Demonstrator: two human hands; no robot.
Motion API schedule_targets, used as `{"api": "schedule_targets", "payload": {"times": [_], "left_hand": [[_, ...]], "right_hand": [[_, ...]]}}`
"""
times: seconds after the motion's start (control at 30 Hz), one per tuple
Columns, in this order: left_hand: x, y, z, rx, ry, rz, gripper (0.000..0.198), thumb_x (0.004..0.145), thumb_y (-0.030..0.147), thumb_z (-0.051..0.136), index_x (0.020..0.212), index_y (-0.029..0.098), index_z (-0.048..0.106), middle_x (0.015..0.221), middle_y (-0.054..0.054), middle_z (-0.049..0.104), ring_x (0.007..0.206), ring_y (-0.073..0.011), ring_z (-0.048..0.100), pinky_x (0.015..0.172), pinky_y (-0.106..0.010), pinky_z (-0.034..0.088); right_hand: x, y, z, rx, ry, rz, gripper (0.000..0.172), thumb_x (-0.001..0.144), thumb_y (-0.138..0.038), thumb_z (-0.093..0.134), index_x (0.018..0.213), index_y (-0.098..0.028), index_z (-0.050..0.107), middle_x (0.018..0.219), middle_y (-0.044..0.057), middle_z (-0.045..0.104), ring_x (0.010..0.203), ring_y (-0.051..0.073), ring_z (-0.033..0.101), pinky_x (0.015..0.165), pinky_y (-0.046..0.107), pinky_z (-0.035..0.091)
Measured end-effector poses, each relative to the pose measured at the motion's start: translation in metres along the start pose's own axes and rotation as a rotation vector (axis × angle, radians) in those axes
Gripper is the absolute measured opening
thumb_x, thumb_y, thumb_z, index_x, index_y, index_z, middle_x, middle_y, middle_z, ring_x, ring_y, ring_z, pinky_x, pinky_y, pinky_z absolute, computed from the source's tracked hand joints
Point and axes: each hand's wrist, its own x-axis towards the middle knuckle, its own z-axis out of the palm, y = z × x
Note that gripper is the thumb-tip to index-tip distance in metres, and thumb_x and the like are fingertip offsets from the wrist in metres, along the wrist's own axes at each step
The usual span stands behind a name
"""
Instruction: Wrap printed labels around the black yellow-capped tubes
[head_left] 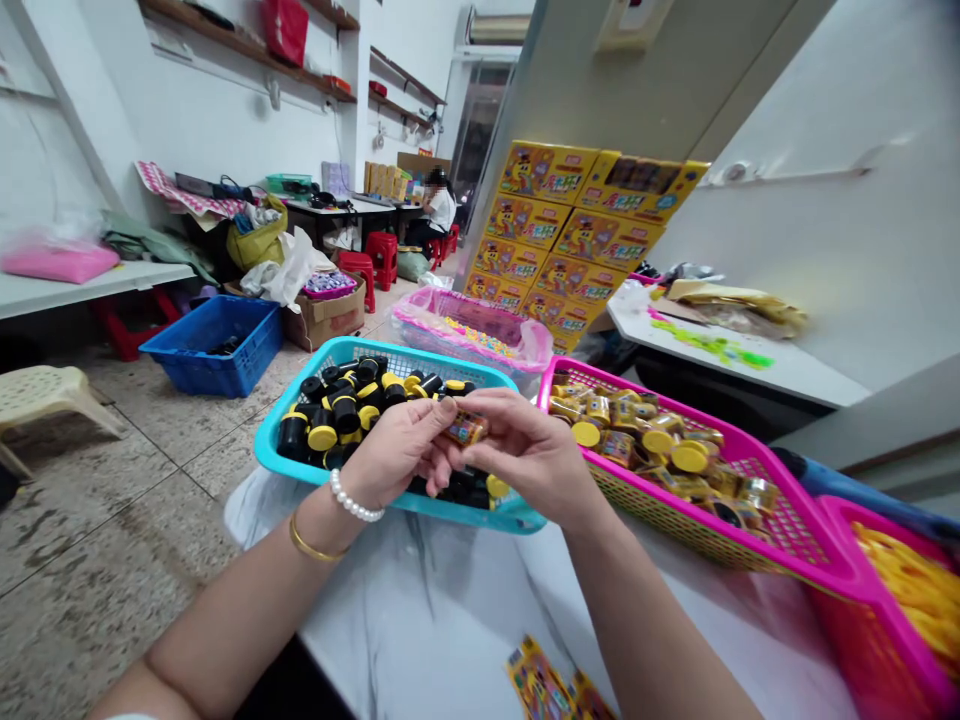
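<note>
- Left hand (397, 447) — grip closed on a small printed-film-wrapped container (466, 428), thumb and fingers pinching one end.
- Right hand (534, 440) — grip narrow, thumb and fingers around the container's other end.
- The container is above the turquoise basket (450, 514) of black jars with yellow lids (322, 438).
- Right of that, a pink basket (791, 520) holds wrapped jars (690, 455).
- Yellow printed sleeves (536, 680) lie on the marble-patterned bench (420, 620), near the right forearm.

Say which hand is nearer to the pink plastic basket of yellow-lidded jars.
Right. The right hand is just left of the pink basket; the left hand farther left, by the turquoise plastic basket.
</note>
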Motion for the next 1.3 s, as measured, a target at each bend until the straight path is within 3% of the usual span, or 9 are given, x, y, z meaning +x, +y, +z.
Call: {"api": "schedule_targets", "payload": {"times": [0.1,0.2,0.37,0.6,0.77,0.93,1.07,1.2,1.3], "left_hand": [[-0.015,-0.005,0.01,0.133,0.195,0.222,0.054,0.076,0.063,0.074,0.101,0.019,0.059,0.071,-0.003,0.068,0.046,-0.0115,0.058,0.042,-0.021,0.044],[-0.045,-0.025,0.028,0.479,0.364,0.542,0.028,0.086,0.041,0.073,0.106,0.023,0.064,0.079,-0.002,0.067,0.064,-0.0119,0.059,0.063,-0.023,0.049],[-0.081,-0.087,0.052,1.099,-0.317,0.344,0.011,0.089,0.027,0.067,0.094,0.019,0.072,0.085,-0.009,0.068,0.078,-0.0218,0.061,0.072,-0.033,0.048],[-0.072,-0.116,0.055,1.371,-0.473,0.176,0.016,0.094,0.023,0.058,0.088,0.019,0.073,0.09,-0.007,0.065,0.084,-0.0201,0.06,0.073,-0.031,0.047],[-0.073,-0.108,0.065,1.414,-0.308,0.044,0.024,0.089,0.031,0.068,0.104,0.013,0.067,0.11,-0.011,0.064,0.09,-0.0221,0.061,0.079,-0.034,0.051],[-0.072,-0.11,0.067,1.31,-0.292,0.062,0.007,0.088,0.017,0.063,0.081,0.016,0.064,0.097,-0.008,0.065,0.084,-0.02,0.061,0.077,-0.032,0.05],[-0.078,-0.084,0.051,0.876,-0.062,0.125,0.009,0.089,0.02,0.06,0.08,0.018,0.06,0.079,-0.003,0.065,0.067,-0.0142,0.059,0.064,-0.026,0.048],[-0.076,-0.035,0.037,0.677,0.135,0.185,0.008,0.086,0.023,0.066,0.083,0.019,0.06,0.071,0.0,0.066,0.062,-0.0125,0.061,0.061,-0.023,0.048],[-0.066,-0.009,0.029,0.589,0.208,0.246,0.014,0.081,0.023,0.071,0.092,0.019,0.062,0.073,0.001,0.068,0.066,-0.0126,0.064,0.062,-0.022,0.049]], "right_hand": [[-0.002,-0.013,-0.033,-0.483,0.24,-0.101,0.015,0.084,-0.024,0.071,0.097,-0.026,0.078,0.1,0.006,0.072,0.092,0.022,0.068,0.08,0.036,0.056],[-0.011,-0.021,-0.087,-1.007,0.641,-0.025,0.023,0.079,-0.022,0.077,0.102,-0.023,0.078,0.104,0.01,0.071,0.096,0.028,0.067,0.091,0.044,0.049],[-0.018,-0.019,-0.122,-1.196,0.726,0.173,0.031,0.082,-0.038,0.077,0.101,-0.013,0.079,0.097,0.018,0.075,0.099,0.031,0.066,0.094,0.048,0.042],[-0.001,-0.004,-0.038,-0.923,0.086,0.116,0.012,0.085,-0.03,0.072,0.086,-0.022,0.082,0.079,0.004,0.078,0.072,0.02,0.068,0.07,0.032,0.047],[0.001,-0.002,-0.026,-1.121,0.019,0.23,0.021,0.089,-0.035,0.067,0.096,-0.023,0.082,0.09,0.007,0.08,0.08,0.023,0.07,0.068,0.031,0.045],[0.0,-0.005,-0.029,-1.102,0.007,0.249,0.021,0.089,-0.035,0.067,0.097,-0.022,0.082,0.088,0.007,0.08,0.082,0.023,0.07,0.068,0.031,0.045],[-0.003,-0.018,-0.032,-0.772,0.001,0.217,0.025,0.087,-0.038,0.067,0.089,-0.018,0.081,0.077,0.004,0.077,0.071,0.018,0.067,0.067,0.029,0.046],[-0.005,-0.03,-0.033,-0.315,-0.267,0.366,0.048,0.085,-0.06,0.06,0.077,-0.015,0.077,0.066,0.004,0.071,0.056,0.015,0.06,0.049,0.025,0.043],[-0.006,-0.031,-0.028,-0.15,-0.46,0.436,0.045,0.078,-0.06,0.066,0.082,-0.017,0.077,0.067,0.003,0.069,0.055,0.013,0.057,0.047,0.023,0.043]]}}
